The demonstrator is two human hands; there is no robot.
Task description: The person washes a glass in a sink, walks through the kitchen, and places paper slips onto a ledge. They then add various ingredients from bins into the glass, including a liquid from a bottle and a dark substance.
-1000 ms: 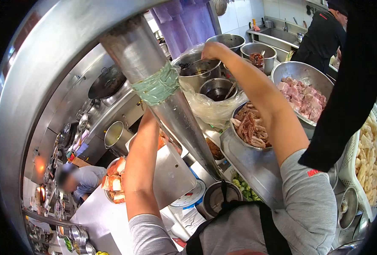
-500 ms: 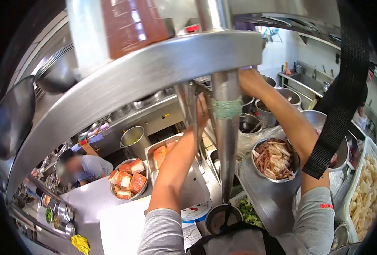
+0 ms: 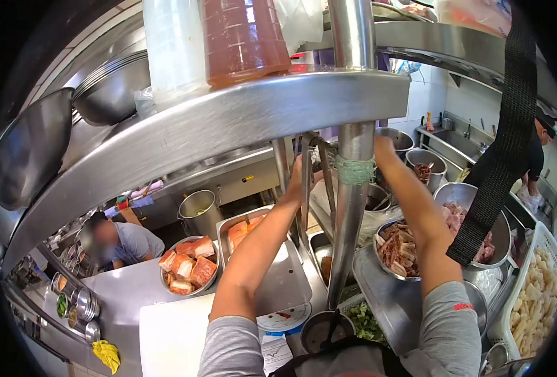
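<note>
Both my arms reach forward beneath a curved steel shelf (image 3: pixel 240 103). My left hand (image 3: pixel 298 171) is partly hidden behind metal bars (image 3: pixel 305 188), left of an upright steel post (image 3: pixel 347 226) wrapped with green twine. My right hand (image 3: pixel 384 148) is right of that post, beside a tall pot (image 3: pixel 399 139); its fingers are hidden. What either hand holds cannot be made out. Under my left forearm is a steel tray (image 3: pixel 284 276) next to a pan of orange-red meat (image 3: pixel 239 234). Below my right forearm sits a bowl of cut meat (image 3: pixel 398 251).
Meat chunks fill a bowl (image 3: pixel 193 267) beside a white board (image 3: pixel 171 339). Bottles (image 3: pixel 244 38) stand on the shelf. A white basket (image 3: pixel 533 295) and a large bowl of meat (image 3: pixel 498 235) are right. A person (image 3: pixel 131 242) is left, another (image 3: pixel 533 151) far right.
The view has shifted, with the shelf bottles now more visible. My right hand has moved down slightly and toward the post. The person at the far right shows more fully.
</note>
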